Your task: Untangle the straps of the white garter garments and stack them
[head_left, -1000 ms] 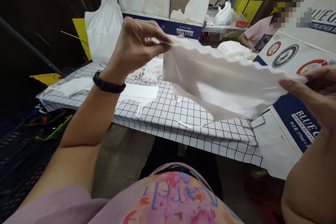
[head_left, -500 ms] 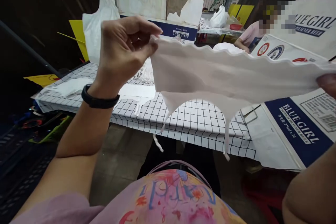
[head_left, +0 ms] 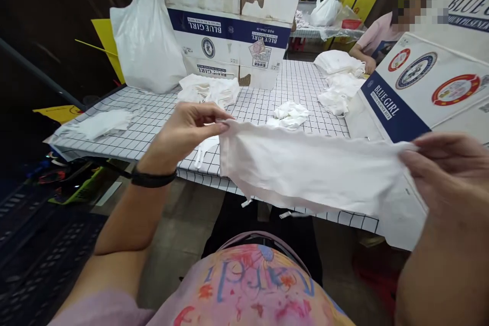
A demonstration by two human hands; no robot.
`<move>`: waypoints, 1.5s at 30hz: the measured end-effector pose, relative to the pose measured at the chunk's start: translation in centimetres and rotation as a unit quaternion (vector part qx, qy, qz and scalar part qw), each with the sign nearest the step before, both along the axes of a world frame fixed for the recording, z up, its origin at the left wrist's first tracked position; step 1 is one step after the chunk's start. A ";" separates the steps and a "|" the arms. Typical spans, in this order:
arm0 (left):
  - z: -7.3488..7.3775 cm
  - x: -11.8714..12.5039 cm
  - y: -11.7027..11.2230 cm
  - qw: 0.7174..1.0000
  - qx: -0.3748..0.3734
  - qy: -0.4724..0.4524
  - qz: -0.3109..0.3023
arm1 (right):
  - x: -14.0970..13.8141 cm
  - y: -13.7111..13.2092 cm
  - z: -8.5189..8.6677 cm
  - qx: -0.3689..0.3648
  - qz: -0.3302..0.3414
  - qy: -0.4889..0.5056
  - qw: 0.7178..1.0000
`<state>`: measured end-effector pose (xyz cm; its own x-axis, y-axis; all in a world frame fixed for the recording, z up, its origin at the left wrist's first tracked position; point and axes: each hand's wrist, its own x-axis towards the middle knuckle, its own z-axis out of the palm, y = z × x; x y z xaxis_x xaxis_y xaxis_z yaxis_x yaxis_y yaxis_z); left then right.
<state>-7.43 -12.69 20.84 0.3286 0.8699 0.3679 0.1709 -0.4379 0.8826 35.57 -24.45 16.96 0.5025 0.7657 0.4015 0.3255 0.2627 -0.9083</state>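
Observation:
A white cloth piece (head_left: 309, 170) with thin straps hanging from its lower edge is stretched flat between my two hands, just above the near edge of the checked table (head_left: 263, 102). My left hand (head_left: 183, 132), with a black band on the wrist, pinches the cloth's left corner. My right hand (head_left: 446, 163) pinches the right end.
On the table lie several small piles of white cloth (head_left: 208, 89), a white plastic bag (head_left: 145, 41) and an open Blue Girl carton (head_left: 229, 35). Another carton (head_left: 416, 91) leans at the right. A seated person (head_left: 382, 41) works at the far right. Dark crates stand at the left.
Both hands have come down from chest height to table level, and the cloth now lies flatter and lower. The view has tipped down, showing more of the table.

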 end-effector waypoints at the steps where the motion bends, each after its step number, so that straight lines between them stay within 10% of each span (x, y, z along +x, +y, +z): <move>1: -1.3 0.4 1.4 1.000 -0.024 0.020 -0.002 | -0.5 1.7 -0.9 -0.006 0.020 0.019 1.000; 8: -13.0 5.6 11.8 0.961 -0.130 0.229 0.087 | -0.2 14.0 -11.4 -0.232 0.118 -0.070 0.963; 12: -16.2 7.5 15.3 0.946 -0.111 0.283 0.109 | -0.6 18.0 -14.5 -0.263 0.069 -0.155 0.950; 22: -18.9 9.8 16.8 0.918 -0.003 0.371 0.138 | -0.4 20.8 -16.8 -0.214 -0.001 -0.216 0.953; 32: -20.2 18.6 12.6 0.901 0.175 0.368 -0.150 | -2.6 21.0 -18.1 -0.180 0.099 -0.305 0.930; 38: -20.0 19.3 12.5 0.885 0.155 0.405 -0.169 | -0.5 22.4 -17.0 -0.129 -0.081 -0.302 0.941; 42: -20.3 19.1 12.7 0.889 0.161 0.394 -0.168 | -0.6 22.1 -16.1 -0.209 0.104 -0.111 0.966; 45: -20.7 19.0 12.9 0.890 0.170 0.387 -0.170 | -0.6 22.4 -16.2 -0.276 0.263 0.010 0.925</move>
